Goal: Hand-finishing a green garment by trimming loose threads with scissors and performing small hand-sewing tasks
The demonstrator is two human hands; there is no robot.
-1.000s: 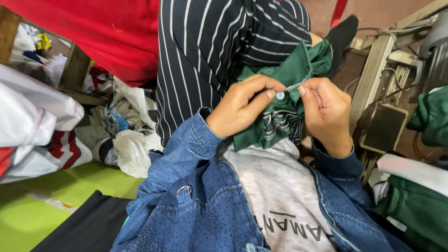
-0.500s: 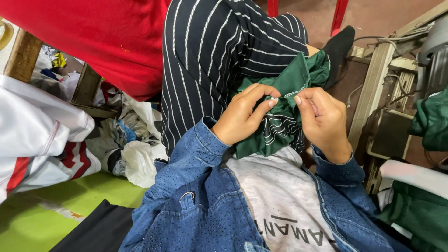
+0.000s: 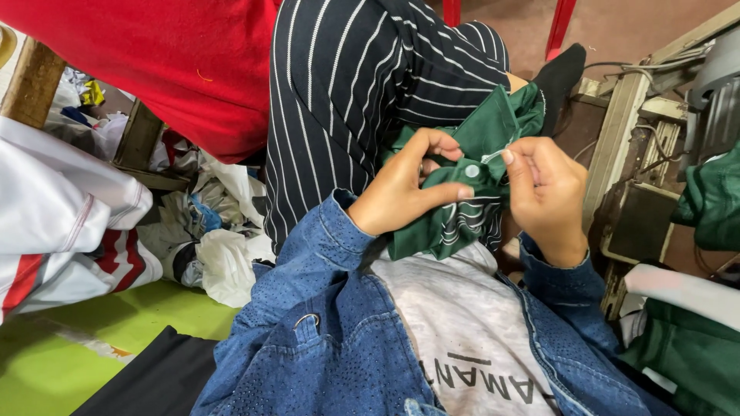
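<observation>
The green garment point(image 3: 462, 208) is bunched up close to the chest, raised between both hands, likely so that the small pale button point(image 3: 471, 171) on its folded edge sits near the eyes and faces upward. The left hand point(image 3: 408, 192) grips the cloth from the side, thumb laid flat along the fold just under the button and fingers curled over the top, so the fabric is pinched firmly and kept taut. The right hand point(image 3: 543, 192) comes in from the other side, its thumb and forefinger closed to a fine pinch right by the button (whether they hold a thread or a needle is too small to tell), while the other fingers are loosely curled.

Both wrists bend inward, and the elbows in denim sleeves point(image 3: 324, 262) are tucked against the body, which steadies the hands for close work. Just beyond the garment is another person's leg in striped trousers point(image 3: 347, 85). Scraps of white cloth point(image 3: 223, 262) lie on the floor to the left, and more green fabric point(image 3: 713, 200) hangs at the right.
</observation>
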